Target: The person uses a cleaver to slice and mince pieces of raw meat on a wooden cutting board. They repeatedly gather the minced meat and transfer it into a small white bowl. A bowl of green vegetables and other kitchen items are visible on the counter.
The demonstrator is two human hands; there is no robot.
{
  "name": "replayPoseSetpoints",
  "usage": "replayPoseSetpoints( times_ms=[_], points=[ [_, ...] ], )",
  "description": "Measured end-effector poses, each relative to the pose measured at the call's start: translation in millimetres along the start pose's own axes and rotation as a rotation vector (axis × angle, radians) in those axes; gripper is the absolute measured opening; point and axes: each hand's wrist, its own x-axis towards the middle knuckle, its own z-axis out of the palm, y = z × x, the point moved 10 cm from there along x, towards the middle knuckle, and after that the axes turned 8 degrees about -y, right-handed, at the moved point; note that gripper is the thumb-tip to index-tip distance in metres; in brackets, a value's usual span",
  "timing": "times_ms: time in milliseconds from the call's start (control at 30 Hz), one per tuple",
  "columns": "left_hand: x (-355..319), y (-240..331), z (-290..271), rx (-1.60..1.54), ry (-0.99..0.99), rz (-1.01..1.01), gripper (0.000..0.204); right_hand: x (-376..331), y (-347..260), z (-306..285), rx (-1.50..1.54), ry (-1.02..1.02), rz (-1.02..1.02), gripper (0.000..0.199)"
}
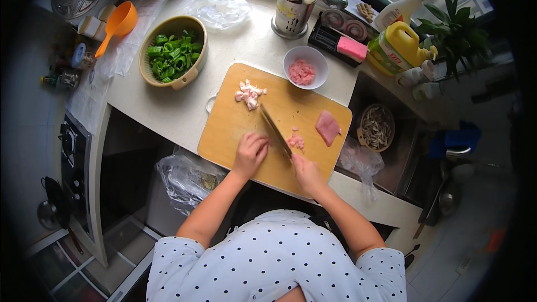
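My right hand (307,173) grips the handle of a kitchen knife (275,130), its blade edge-down on a wooden cutting board (224,134). Left of the blade, my left hand (251,154) rests on the board with curled fingers; what they hold, if anything, is hidden. Chopped pale, fatty meat (250,94) lies beyond the knife tip. Small pink meat bits (296,141) sit just right of the blade, and a larger slab of pink meat (328,127) lies near the board's right edge. A white bowl (320,82) of chopped pink meat stands at the far edge.
A colander (202,59) of cut green peppers stands left, by a crumpled plastic bag (221,8). Behind are a chopstick holder (290,22) and a yellow jug (398,50). In the sink (394,170) sits a basket (390,111) of sliced, mushroom-like strips. A clear bag (187,179) hangs in front.
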Motion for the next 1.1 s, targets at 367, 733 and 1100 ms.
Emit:
replayPoseSetpoints(
  times_ms=[367, 733, 1100],
  points=[
    [-2.4, -10.1, -1.6, 0.01, 0.044, -0.112, 0.025, -30.2, -10.8, 3.8, -0.073, -0.116, 0.041, 0.043],
    [0.2, -20.8, 1.8, -0.03, 0.006, -0.114, 0.014, 17.1, -18.8, 15.5, -0.003, -0.04, -0.039, 0.041],
    [15.0, -41.7, 1.9, -0.241, -0.105, -0.397, 0.022, -17.2, 1.3, -10.4, 0.048, -0.064, 0.047, 0.044]
  ],
)
